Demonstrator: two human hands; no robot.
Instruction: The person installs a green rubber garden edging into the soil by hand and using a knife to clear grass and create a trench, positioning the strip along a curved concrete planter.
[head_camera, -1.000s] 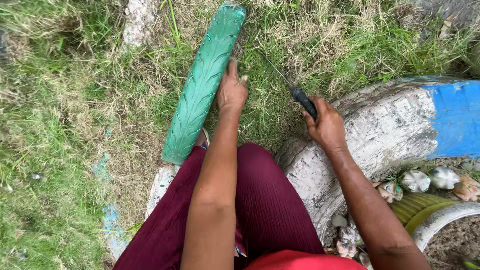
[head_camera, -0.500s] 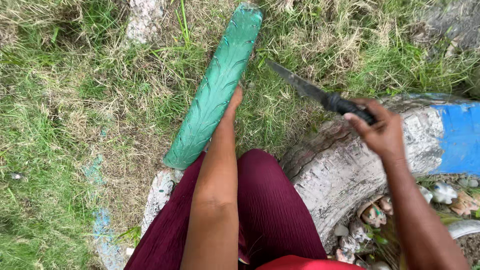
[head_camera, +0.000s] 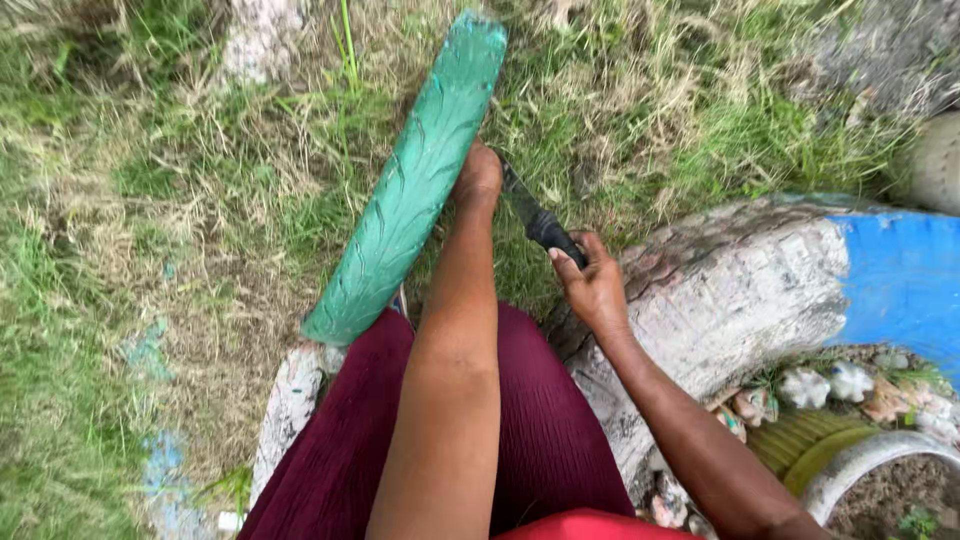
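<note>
We look down over a lap in dark red cloth at two bare arms reaching out over grass. The left hand rests on the edge of a long green-painted tyre strip with a ridged tread, which lies tilted on the grass with its near end against the knee; we cannot tell how far its fingers curl, as they are hidden behind the strip. The right hand is closed around the dark handle of a knife, whose blade points up and left toward the left hand and passes just beside it. To the right sits a white and blue painted tyre planter. To cut well here, we would judge it best to press the strip firm and keep the left fingers off the blade's line — the two are very close.
</note>
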